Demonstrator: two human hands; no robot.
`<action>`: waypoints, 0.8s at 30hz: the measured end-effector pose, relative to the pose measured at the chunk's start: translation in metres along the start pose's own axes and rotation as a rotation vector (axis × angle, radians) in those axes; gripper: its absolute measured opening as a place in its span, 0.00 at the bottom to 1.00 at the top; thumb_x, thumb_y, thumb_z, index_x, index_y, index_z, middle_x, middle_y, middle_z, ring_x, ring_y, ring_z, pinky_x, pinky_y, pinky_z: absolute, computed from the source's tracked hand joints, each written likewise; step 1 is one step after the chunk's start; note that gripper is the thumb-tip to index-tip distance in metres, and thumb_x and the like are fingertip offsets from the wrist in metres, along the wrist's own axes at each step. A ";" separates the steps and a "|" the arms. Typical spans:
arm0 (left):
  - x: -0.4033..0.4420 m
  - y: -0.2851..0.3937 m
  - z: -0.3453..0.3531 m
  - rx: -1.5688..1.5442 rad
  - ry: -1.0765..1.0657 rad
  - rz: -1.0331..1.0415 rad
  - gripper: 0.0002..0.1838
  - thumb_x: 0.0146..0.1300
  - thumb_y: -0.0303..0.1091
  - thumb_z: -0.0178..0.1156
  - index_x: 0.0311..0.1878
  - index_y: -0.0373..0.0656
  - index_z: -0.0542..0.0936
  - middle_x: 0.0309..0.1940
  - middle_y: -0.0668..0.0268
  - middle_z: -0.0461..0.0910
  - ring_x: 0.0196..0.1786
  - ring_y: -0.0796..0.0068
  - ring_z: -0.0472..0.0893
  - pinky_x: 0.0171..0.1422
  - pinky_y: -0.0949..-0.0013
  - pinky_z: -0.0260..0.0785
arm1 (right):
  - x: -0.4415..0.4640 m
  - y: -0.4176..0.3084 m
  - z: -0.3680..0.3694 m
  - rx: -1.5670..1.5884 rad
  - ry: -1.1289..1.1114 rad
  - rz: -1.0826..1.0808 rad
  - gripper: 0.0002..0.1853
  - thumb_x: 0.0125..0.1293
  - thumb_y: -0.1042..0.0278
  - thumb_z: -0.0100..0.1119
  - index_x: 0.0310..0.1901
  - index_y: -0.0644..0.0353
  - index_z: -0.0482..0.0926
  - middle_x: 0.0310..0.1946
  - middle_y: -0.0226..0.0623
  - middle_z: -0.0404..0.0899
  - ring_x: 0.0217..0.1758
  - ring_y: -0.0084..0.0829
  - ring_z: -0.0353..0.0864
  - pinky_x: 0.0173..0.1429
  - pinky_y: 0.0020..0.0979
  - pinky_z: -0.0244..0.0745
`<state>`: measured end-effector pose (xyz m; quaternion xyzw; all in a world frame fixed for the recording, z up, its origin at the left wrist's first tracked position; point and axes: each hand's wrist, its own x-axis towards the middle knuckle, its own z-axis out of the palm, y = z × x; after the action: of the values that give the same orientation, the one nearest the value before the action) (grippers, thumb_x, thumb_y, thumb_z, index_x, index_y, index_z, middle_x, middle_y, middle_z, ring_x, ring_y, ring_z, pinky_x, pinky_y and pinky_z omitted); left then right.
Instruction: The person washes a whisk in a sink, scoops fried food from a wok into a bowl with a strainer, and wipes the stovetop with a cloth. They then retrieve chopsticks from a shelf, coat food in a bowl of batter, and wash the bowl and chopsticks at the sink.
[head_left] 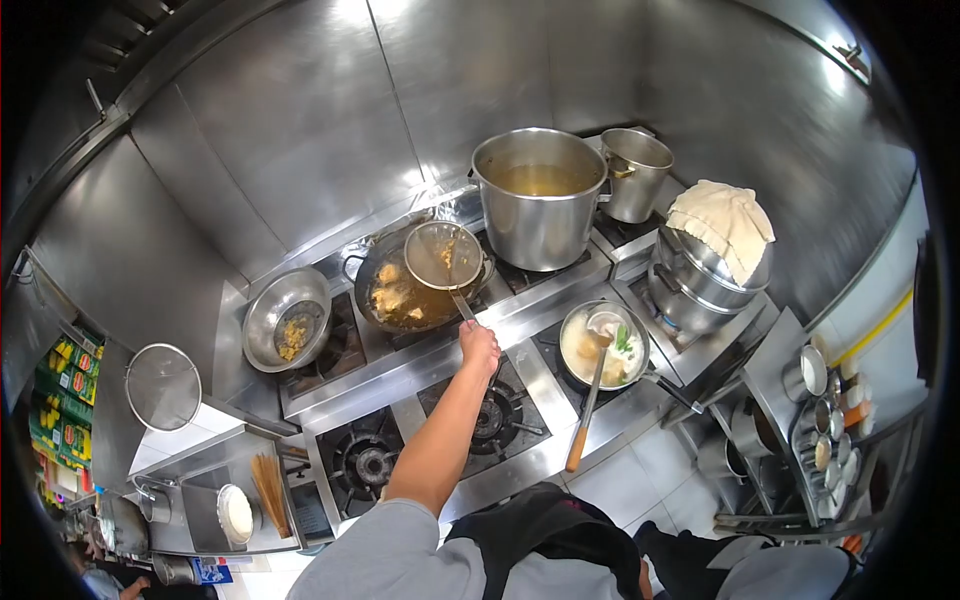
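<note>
In the head view, your left hand (480,345) is closed around the handle of one round wire-mesh strainer with a steel rim (430,250), which hovers over one wide dark metal wok (384,252). A few golden-brown crumbs lie in its mesh, and several golden fried pieces (388,296) sit in the wok's brown oil. Your right hand is out of view, so you cannot be told its state. You have one shallow silver metal bowl (262,325) left of the wok, with yellowish crumbs at its bottom, and a second round mesh strainer (163,388) further left. Three tall steel pots stand right of the wok: a large stockpot (535,235) of yellow liquid, a smaller pot (637,192) behind it, and a lidded pot (690,300) with one beige cloth (722,212) over its lid. Nearer you is one round pan (643,352) of whitish liquid with green leaves, and one wooden-handled ladle (590,400) resting across its rim. Two black burners (362,460) show on the steel stove (535,385). Brushed metal walls (300,120) surround it; pale tiles (640,470) cover the floor, and a rack of pots (780,350) stands at right.
</note>
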<state>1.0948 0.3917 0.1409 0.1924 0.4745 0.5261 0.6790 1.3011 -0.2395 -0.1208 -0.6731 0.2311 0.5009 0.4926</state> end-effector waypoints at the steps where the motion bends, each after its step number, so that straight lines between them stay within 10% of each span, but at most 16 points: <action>1: -0.004 -0.002 -0.002 0.055 0.026 0.016 0.14 0.58 0.22 0.40 0.43 0.56 0.61 0.20 0.69 0.66 0.13 0.81 0.61 0.12 0.76 0.49 | 0.010 0.008 -0.007 -0.016 -0.008 0.013 0.14 0.64 0.68 0.47 0.50 0.59 0.72 0.37 0.41 0.74 0.30 0.33 0.74 0.30 0.32 0.71; 9: 0.021 0.073 -0.083 -0.056 -0.093 0.113 0.20 0.58 0.24 0.46 0.53 0.57 0.63 0.21 0.66 0.68 0.14 0.80 0.62 0.12 0.78 0.51 | -0.028 -0.023 0.006 -0.151 -0.031 0.029 0.11 0.64 0.67 0.48 0.46 0.58 0.74 0.27 0.36 0.75 0.20 0.27 0.70 0.20 0.24 0.60; 13: 0.034 0.136 -0.141 0.449 0.170 0.370 0.23 0.52 0.23 0.46 0.55 0.42 0.66 0.20 0.64 0.68 0.13 0.77 0.63 0.12 0.71 0.51 | -0.028 -0.031 0.015 -0.170 -0.047 0.033 0.11 0.64 0.67 0.48 0.46 0.57 0.74 0.27 0.35 0.75 0.21 0.27 0.70 0.22 0.26 0.62; 17: -0.024 0.167 -0.162 0.829 0.382 0.360 0.26 0.52 0.23 0.46 0.58 0.34 0.67 0.34 0.53 0.76 0.34 0.64 0.77 0.39 0.63 0.71 | -0.022 -0.032 0.018 -0.175 -0.047 0.038 0.11 0.64 0.66 0.48 0.46 0.57 0.74 0.27 0.35 0.75 0.21 0.28 0.71 0.24 0.27 0.64; 20: 0.015 0.134 -0.232 1.218 0.536 0.765 0.25 0.53 0.24 0.46 0.57 0.35 0.68 0.34 0.51 0.76 0.36 0.61 0.78 0.39 0.61 0.71 | -0.016 -0.031 0.018 -0.189 -0.050 0.040 0.11 0.64 0.66 0.48 0.46 0.57 0.74 0.27 0.34 0.74 0.22 0.28 0.71 0.25 0.28 0.66; 24: -0.012 0.111 -0.203 0.920 0.407 0.452 0.23 0.53 0.22 0.47 0.56 0.37 0.66 0.29 0.50 0.75 0.19 0.65 0.74 0.18 0.62 0.63 | -0.014 -0.036 0.020 -0.214 -0.064 0.035 0.11 0.65 0.66 0.47 0.46 0.56 0.73 0.27 0.34 0.74 0.22 0.28 0.72 0.27 0.29 0.68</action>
<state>0.8636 0.3744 0.1339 0.4609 0.7241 0.4237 0.2893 1.3161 -0.2092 -0.0929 -0.7014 0.1720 0.5524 0.4163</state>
